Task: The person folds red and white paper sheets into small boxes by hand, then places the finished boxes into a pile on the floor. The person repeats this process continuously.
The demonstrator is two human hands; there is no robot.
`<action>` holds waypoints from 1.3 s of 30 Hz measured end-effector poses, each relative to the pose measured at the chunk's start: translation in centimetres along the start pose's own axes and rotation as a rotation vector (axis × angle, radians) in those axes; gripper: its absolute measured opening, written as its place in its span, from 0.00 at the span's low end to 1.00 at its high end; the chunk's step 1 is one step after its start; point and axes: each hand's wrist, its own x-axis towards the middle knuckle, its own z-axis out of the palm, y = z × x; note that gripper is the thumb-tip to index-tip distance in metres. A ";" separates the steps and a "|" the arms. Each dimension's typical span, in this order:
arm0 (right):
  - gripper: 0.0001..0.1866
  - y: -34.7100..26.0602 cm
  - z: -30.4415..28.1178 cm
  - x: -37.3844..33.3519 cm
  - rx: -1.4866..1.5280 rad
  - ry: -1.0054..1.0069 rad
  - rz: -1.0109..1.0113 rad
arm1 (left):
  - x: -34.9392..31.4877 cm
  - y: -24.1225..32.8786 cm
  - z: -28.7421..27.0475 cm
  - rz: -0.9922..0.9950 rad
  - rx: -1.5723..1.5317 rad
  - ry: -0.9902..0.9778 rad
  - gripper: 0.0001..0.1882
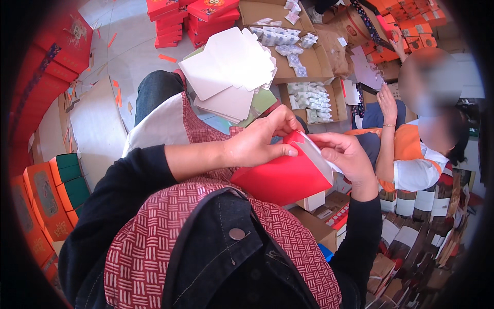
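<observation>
A red folded paper box (283, 177) with a white inner side is held tilted in front of my apron. My left hand (265, 136) grips its upper edge, thumb on the red face and fingers curled over the far side. At the right edge, my right hand (347, 154) pinches the white inner flap (316, 154) between thumb and fingers. Beyond my hands lies a loose stack of white card sheets (231, 62), fanned unevenly near my knee, with something green showing underneath.
Open cartons (324, 56) hold small white wrapped packets (311, 100). Red boxes (167, 23) are stacked at the far side, with orange and green boxes (69, 177) at left. A co-worker (406, 149) sits close on the right. Dark boxes (411, 242) crowd the lower right.
</observation>
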 end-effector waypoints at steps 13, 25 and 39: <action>0.14 0.7 3.4 -0.2 -0.715 0.387 -0.364 | -0.2 -0.5 -0.5 -0.038 -0.029 0.006 0.22; 0.13 0.7 4.7 -0.3 -0.754 0.436 -0.386 | -0.6 -0.5 -0.6 -0.030 0.031 0.029 0.22; 0.15 4.9 0.0 -4.9 0.092 0.347 -0.247 | -0.8 -0.9 -1.0 -0.024 -0.046 0.041 0.10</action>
